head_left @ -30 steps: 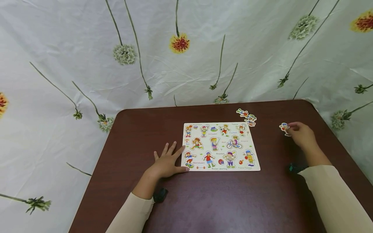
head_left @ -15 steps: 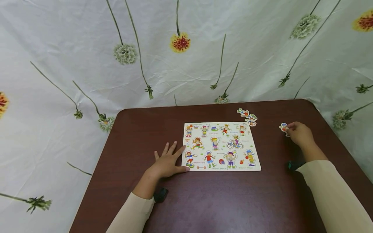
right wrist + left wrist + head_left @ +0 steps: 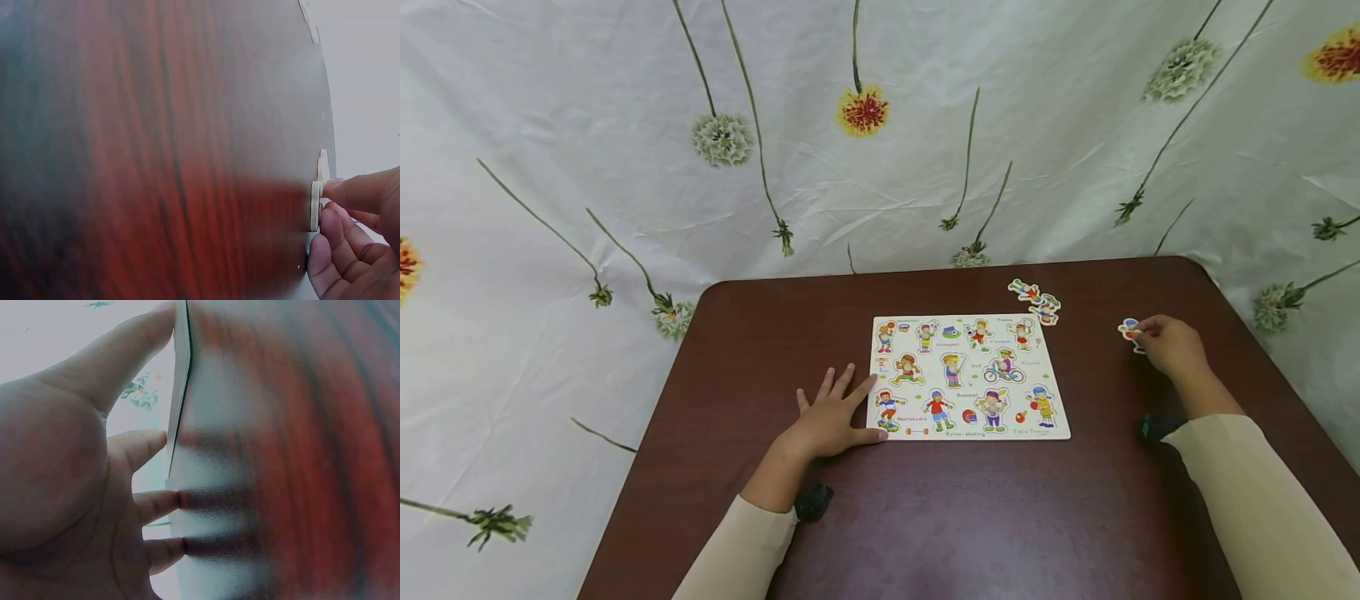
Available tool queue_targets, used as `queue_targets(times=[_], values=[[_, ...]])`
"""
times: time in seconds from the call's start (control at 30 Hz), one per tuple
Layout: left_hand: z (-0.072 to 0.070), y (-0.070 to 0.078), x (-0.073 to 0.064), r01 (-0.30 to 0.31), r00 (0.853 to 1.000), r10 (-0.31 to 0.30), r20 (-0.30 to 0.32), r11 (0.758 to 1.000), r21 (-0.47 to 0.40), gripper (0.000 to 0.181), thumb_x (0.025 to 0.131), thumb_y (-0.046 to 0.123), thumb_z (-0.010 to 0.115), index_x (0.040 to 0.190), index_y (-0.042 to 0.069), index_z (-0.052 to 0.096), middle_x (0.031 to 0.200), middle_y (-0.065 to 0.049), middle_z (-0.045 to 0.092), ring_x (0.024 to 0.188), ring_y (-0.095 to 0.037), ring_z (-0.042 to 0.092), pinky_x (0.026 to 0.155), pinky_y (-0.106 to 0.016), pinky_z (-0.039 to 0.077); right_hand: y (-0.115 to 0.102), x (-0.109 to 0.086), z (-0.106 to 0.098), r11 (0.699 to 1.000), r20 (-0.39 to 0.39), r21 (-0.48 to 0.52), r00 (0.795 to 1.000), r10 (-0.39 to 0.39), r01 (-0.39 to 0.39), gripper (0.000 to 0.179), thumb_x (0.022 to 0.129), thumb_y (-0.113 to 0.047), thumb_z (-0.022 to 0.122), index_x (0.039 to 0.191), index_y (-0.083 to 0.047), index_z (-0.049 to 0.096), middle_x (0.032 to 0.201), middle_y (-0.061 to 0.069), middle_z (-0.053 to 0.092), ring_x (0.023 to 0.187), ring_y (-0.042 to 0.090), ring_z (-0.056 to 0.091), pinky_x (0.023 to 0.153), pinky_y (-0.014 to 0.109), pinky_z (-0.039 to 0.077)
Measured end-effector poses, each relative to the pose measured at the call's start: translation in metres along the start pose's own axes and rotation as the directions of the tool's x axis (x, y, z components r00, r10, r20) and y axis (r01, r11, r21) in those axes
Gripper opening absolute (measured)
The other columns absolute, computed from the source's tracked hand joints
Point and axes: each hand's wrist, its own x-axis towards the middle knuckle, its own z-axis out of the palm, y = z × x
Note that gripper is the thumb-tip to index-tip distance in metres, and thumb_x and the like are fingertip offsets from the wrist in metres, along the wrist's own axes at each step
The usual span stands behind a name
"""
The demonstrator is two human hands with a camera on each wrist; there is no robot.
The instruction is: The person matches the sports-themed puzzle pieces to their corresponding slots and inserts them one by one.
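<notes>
A white puzzle board (image 3: 928, 425) with printed sports figures lies flat on the table. My left hand (image 3: 827, 421) rests at its left side with fingers spread; the thumb and index fingertip touch the board's edge, as the left wrist view also shows on the board's side (image 3: 180, 375). Off to the right of the board, my right hand (image 3: 1176, 348) pinches a small figure-shaped puzzle piece (image 3: 1129, 330) between thumb and fingers, low at the tabletop. Seen edge-on in the right wrist view, the pale wooden piece (image 3: 315, 206) is partly covered by the fingers.
Several loose puzzle pieces (image 3: 1036, 300) lie in a small overlapping group behind the board's far right corner. The dark brown table (image 3: 970, 517) has rounded far corners. A flowered white cloth (image 3: 910, 200) hangs behind it.
My right hand has shifted slightly to the left with the puzzle piece, mostly between the first two frames. The left hand and the board stay in place.
</notes>
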Motion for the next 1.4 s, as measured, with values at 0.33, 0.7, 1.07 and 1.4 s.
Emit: queue_targets(times=[0.33, 0.7, 1.07, 1.4], values=[[-0.001, 0.001, 0.000, 0.004, 1.000, -0.004, 0.008, 1.000, 0.000, 0.093, 0.086, 0.060, 0.072, 0.162, 0.033, 0.025, 0.172, -0.010, 0.006, 0.158, -0.041, -0.004, 0.112, -0.081, -0.004, 0.004, -0.006, 0.001, 0.999, -0.025, 0.037, 1.000, 0.005, -0.004, 0.033, 0.105, -0.021, 0.051, 0.120, 0.008, 0.059, 0.114, 0.033, 0.062, 0.092, 0.039, 0.059, 0.067, 0.034, 0.043], [0.000, -0.001, 0.001, 0.007, 1.000, -0.007, 0.009, 1.000, -0.001, 0.095, 0.085, 0.061, 0.073, 0.162, 0.034, 0.024, 0.172, -0.010, 0.005, 0.159, -0.040, -0.004, 0.112, -0.081, -0.005, -0.008, -0.029, 0.006, 0.992, -0.080, 0.065, 0.992, -0.102, 0.108, 0.032, 0.103, -0.020, 0.056, 0.119, 0.007, 0.061, 0.111, 0.032, 0.065, 0.093, 0.039, 0.060, 0.067, 0.034, 0.042], [0.000, 0.000, 0.001, 0.005, 1.000, -0.005, 0.016, 1.000, -0.001, 0.095, 0.086, 0.061, 0.072, 0.162, 0.034, 0.023, 0.173, -0.009, 0.004, 0.159, -0.040, -0.005, 0.113, -0.081, -0.005, -0.030, -0.054, 0.014, 0.978, -0.078, 0.082, 0.979, -0.188, 0.194, 0.021, 0.099, -0.017, 0.066, 0.108, 0.001, 0.064, 0.101, 0.025, 0.070, 0.088, 0.033, 0.065, 0.065, 0.029, 0.045], [-0.001, 0.000, 0.002, 0.000, 1.000, 0.000, 0.014, 1.000, 0.006, 0.094, 0.086, 0.061, 0.071, 0.162, 0.034, 0.024, 0.172, -0.010, 0.005, 0.158, -0.040, -0.004, 0.112, -0.081, -0.005, -0.047, -0.076, 0.021, 0.963, -0.081, 0.100, 0.967, -0.242, 0.249, 0.014, 0.096, -0.012, 0.070, 0.102, 0.000, 0.065, 0.100, 0.020, 0.066, 0.088, 0.033, 0.066, 0.064, 0.025, 0.048]])
